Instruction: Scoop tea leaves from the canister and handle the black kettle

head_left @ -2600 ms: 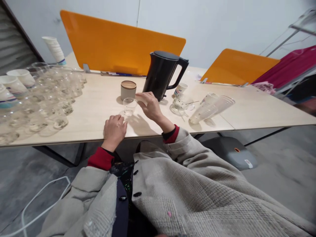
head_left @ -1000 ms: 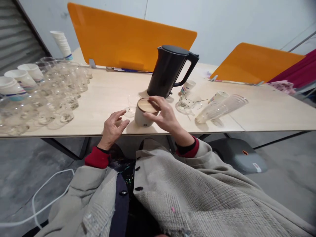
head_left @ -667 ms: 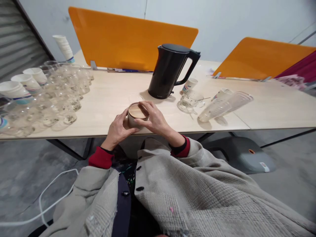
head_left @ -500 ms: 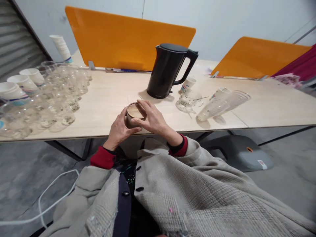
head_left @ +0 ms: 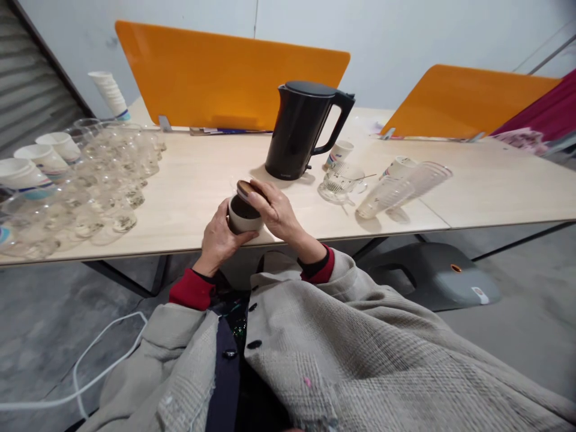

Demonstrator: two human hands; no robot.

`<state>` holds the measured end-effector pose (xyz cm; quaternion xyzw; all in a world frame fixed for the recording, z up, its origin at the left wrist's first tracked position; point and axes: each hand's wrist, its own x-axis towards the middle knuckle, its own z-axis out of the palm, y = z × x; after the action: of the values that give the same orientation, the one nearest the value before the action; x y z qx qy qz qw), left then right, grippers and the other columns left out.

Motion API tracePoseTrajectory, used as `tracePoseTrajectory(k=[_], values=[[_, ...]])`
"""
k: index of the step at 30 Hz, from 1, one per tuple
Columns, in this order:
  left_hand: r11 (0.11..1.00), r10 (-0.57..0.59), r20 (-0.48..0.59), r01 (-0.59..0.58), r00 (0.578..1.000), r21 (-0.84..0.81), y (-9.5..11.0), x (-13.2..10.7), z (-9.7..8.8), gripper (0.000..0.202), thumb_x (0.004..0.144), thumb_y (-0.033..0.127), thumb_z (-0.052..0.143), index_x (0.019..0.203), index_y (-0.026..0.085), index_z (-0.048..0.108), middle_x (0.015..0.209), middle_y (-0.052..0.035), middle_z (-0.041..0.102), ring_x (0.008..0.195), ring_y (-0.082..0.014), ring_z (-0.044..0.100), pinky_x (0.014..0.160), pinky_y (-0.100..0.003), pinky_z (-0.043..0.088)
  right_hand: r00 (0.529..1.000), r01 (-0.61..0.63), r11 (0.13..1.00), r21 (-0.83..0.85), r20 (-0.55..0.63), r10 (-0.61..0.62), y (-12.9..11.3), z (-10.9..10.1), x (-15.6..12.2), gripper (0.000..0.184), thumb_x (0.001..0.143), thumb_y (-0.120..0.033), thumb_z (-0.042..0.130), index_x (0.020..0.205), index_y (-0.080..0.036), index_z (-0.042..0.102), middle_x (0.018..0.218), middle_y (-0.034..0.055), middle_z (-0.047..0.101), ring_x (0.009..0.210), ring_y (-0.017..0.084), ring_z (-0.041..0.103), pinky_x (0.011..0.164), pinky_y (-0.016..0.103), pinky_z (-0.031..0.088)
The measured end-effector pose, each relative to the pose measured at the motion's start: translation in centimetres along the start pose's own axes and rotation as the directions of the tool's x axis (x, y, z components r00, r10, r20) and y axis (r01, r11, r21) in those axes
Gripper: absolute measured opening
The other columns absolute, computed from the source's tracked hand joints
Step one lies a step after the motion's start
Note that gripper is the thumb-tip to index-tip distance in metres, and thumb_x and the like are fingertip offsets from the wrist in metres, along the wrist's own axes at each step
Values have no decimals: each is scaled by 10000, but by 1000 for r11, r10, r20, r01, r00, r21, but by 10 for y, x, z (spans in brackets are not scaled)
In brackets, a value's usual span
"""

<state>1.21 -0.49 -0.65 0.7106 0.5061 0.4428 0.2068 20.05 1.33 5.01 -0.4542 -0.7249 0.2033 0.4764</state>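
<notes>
My left hand [head_left: 220, 236] is wrapped round a small pale canister [head_left: 245, 224] near the table's front edge. In my right hand [head_left: 279, 214] is the canister's round wooden lid [head_left: 245, 188], tilted up off the rim. The dark inside of the canister shows below it; what it holds I cannot make out. Just behind my hands stands a black electric kettle [head_left: 299, 132], its handle to the right. A clear glass cup [head_left: 341, 179] with a thin stick or spoon in it sits right of the kettle.
Clear plastic cups [head_left: 105, 186] with bits at the bottom crowd the table's left, beside stacked paper cups [head_left: 42, 161]. To the right lie nested clear cups [head_left: 405, 189] and a paper cup [head_left: 341, 151]. Orange dividers [head_left: 225, 78] stand behind. A grey stool [head_left: 432, 276] is below.
My right hand has lifted the wooden lid off the canister and tilted it, so the opening now shows. My left hand has kept its hold on the canister.
</notes>
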Motion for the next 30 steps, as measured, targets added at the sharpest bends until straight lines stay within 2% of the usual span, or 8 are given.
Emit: tracePoseTrajectory(k=[3, 7, 13, 19, 21, 25, 27, 30], values=[[1000, -8, -10, 8, 1000, -2, 5, -1, 0, 1004, 684, 440, 1018, 1536, 270, 516, 1463, -115, 754, 1260, -328, 785, 1068, -472, 647, 990, -2, 999, 53, -142, 10, 12, -13, 2, 798, 1042, -850, 435, 1442, -214, 704, 1460, 146, 729, 1394, 316, 668, 1243, 505, 517], [1000, -6, -44, 7, 999, 18, 8, -3, 2, 1009, 663, 403, 1035, 1522, 248, 529, 1472, -137, 746, 1264, -334, 781, 1078, -474, 645, 956, -43, 994, -97, -294, 13, 52, -38, -5, 776, 1029, -852, 468, 1445, -237, 695, 1389, 148, 732, 1354, 317, 663, 1223, 518, 515], [999, 5, -106, 1, 994, 53, 4, -6, 8, 1018, 667, 433, 1042, 1533, 283, 529, 1428, -120, 772, 1120, -308, 819, 967, -442, 679, 940, -292, 889, -354, -278, 198, 115, -58, -37, 781, 922, -820, 639, 1374, -189, 719, 1332, 223, 719, 1278, 402, 658, 1142, 650, 546], [997, 21, -130, -12, 991, 73, 2, -5, 8, 1026, 661, 468, 1039, 1537, 290, 536, 1458, -120, 758, 1084, -300, 826, 942, -425, 684, 944, -265, 907, -327, -279, 175, 133, -69, -49, 787, 785, -805, 818, 1297, -214, 733, 1427, 254, 702, 1342, 458, 643, 1198, 696, 505], [997, 37, -133, -27, 990, 79, 1, -5, 8, 1010, 677, 482, 1029, 1540, 298, 536, 1447, -112, 766, 1079, -296, 827, 935, -422, 687, 900, -298, 919, -258, -396, 180, 133, -81, -50, 762, 812, -828, 784, 1277, -228, 714, 1355, 221, 737, 1237, 417, 709, 1142, 682, 558], [995, 61, -148, -49, 987, 86, 0, -5, 9, 984, 691, 487, 1023, 1533, 307, 547, 1415, -110, 781, 1056, -298, 831, 906, -428, 695, 704, -346, 938, -18, -665, 248, 131, -116, -50, 737, 910, -761, 688, 1385, -204, 607, 1110, 110, 766, 883, 257, 775, 832, 489, 698], [995, 65, -153, -52, 986, 85, 1, -4, 9, 973, 690, 489, 1022, 1524, 308, 554, 1419, -113, 778, 1056, -298, 830, 905, -428, 695, 635, -323, 941, 96, -715, 291, 132, -131, -44, 786, 932, -705, 666, 1503, -187, 514, 1039, 60, 742, 812, 214, 775, 690, 371, 685], [996, 36, -138, -25, 990, 83, 1, -4, 9, 985, 691, 512, 1014, 1532, 303, 546, 1431, -117, 769, 1070, -306, 827, 927, -440, 689, 596, -293, 931, 216, -720, 355, 135, -146, -29, 844, 956, -620, 658, 1625, -185, 383, 962, 10, 711, 749, 183, 772, 560, 268, 629]])
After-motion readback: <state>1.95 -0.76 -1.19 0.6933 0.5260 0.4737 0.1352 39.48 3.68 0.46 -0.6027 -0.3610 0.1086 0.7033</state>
